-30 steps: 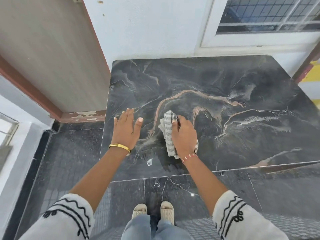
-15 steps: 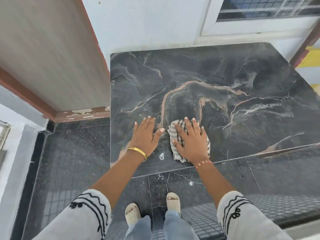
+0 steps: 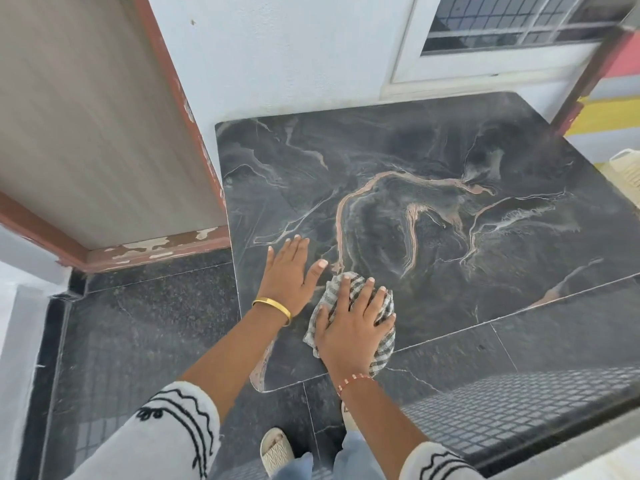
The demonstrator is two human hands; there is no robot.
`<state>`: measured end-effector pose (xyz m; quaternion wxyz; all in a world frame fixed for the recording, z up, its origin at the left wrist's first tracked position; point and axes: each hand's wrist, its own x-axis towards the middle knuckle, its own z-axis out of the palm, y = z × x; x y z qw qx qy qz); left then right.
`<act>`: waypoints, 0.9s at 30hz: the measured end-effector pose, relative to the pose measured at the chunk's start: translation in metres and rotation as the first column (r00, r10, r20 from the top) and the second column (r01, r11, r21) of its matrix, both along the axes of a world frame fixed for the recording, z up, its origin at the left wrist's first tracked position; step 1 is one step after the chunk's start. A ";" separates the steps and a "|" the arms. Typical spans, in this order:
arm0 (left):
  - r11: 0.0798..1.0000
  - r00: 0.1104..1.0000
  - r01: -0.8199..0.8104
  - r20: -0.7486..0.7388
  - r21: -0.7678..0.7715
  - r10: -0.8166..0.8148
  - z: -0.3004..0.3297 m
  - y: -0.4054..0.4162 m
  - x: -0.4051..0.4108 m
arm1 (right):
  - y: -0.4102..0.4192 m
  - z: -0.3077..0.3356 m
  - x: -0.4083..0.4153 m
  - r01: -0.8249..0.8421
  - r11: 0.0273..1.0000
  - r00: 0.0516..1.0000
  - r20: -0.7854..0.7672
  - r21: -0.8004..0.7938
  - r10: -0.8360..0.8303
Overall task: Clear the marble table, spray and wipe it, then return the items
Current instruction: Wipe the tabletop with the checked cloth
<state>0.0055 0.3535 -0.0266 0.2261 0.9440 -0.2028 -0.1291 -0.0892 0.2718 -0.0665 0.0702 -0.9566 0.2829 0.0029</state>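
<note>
Right hand (image 3: 349,327) flat on striped cloth (image 3: 384,344), dark veined table (image 3: 450,161)

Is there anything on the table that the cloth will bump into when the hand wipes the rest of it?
Nothing visible. The right hand presses the striped cloth flat near the front edge of the marble table, and the stone beyond it is bare. Only the left hand lies flat beside the cloth.
</note>
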 end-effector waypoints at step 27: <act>0.969 0.970 -0.245 0.014 0.017 0.245 -0.023 0.029 0.131 | -0.020 -0.016 0.205 0.002 1.000 0.997 0.080 -0.015 -0.001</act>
